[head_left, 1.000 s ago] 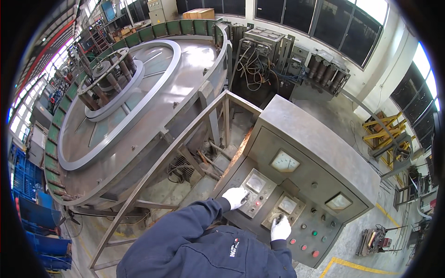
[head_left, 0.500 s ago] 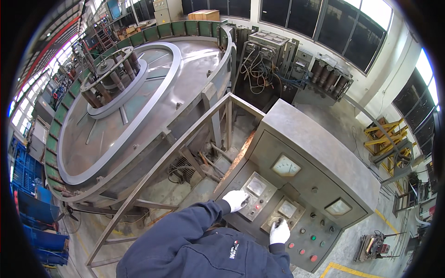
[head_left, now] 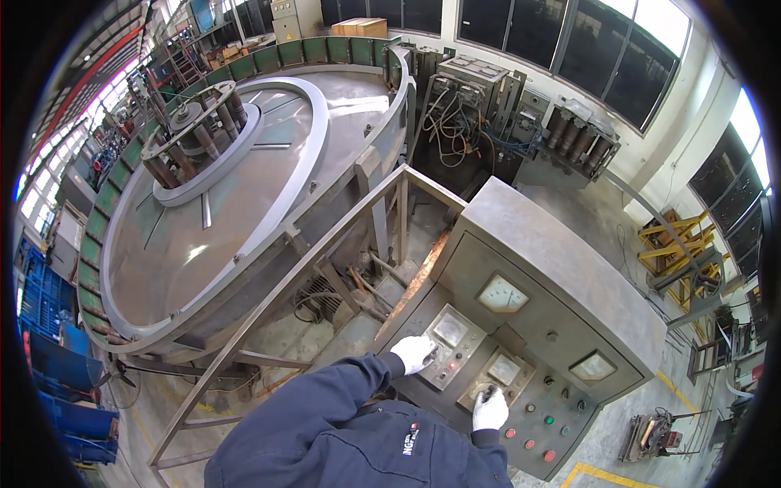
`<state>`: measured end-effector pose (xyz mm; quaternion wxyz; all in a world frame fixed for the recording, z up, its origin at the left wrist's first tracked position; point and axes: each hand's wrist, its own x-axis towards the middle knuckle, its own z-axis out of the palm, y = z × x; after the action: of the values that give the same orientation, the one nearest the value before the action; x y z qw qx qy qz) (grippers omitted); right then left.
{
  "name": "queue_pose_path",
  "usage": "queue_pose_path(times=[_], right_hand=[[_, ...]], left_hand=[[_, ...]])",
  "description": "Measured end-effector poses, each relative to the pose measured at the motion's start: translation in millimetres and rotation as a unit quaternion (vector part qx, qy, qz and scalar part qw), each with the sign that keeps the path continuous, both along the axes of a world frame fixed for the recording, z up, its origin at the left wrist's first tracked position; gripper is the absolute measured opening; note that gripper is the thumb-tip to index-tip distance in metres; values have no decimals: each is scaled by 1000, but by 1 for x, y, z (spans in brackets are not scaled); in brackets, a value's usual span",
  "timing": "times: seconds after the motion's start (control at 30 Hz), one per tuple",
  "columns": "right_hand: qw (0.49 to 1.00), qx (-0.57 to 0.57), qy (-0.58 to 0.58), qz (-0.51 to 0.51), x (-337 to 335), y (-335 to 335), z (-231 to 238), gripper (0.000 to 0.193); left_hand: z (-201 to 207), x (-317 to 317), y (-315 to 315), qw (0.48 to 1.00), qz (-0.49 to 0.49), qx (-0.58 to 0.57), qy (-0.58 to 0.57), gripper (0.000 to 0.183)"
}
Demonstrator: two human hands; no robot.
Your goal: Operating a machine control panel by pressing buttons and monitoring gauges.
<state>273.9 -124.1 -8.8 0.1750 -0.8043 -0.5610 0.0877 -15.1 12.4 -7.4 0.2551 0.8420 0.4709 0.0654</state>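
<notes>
My left hand (head_left: 413, 355), in a white glove, is closed at the lower left of a small meter panel (head_left: 458, 355). Its fingertips are on a dark knob, mostly hidden by the glove. A red lamp (head_left: 452, 366) glows beside them. My right hand (head_left: 490, 410), also gloved, grips a knob (head_left: 485, 389) below the dial of a second meter panel (head_left: 514, 390). Both panels are set in the sloping front of a grey control console (head_left: 561, 252). A larger needle gauge (head_left: 502, 294) sits above them.
Left of the console, past a metal railing (head_left: 277, 305), stands a huge round turntable (head_left: 171, 260) carrying a big grey ring (head_left: 319, 138). Several push buttons, including a red one (head_left: 550, 455), lie right of my right hand. Cabled machinery (head_left: 455, 114) stands behind, near the windows.
The turntable has rotated: its slots and the ring on it have shifted position. My hands stay at the same places on the console, almost unmoved.
</notes>
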Motion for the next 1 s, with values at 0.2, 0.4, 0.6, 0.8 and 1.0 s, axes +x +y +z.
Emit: queue_pose_path(times=[0.2,0.4,0.6,0.8,1.0], right_hand=[[1000,-13,8,10,4,-1,-4,31],[1000,-6,-15,16,2,-1,-2,31],[999,-16,-43,19,2,-2,-4,31],[999,-20,-45,20,1,-1,-1,29],[998,-24,-52,22,-1,-1,8,28]], left_hand=[[6,1,1,1000,-5,-5,2,35],[-1,-1,0,1000,-5,-1,2,36],[2,0,2,1000,-7,-16,0,35],[0,0,1,1000,-6,-5,-2,35],[12,1,1,1000,-8,-11,0,35]])
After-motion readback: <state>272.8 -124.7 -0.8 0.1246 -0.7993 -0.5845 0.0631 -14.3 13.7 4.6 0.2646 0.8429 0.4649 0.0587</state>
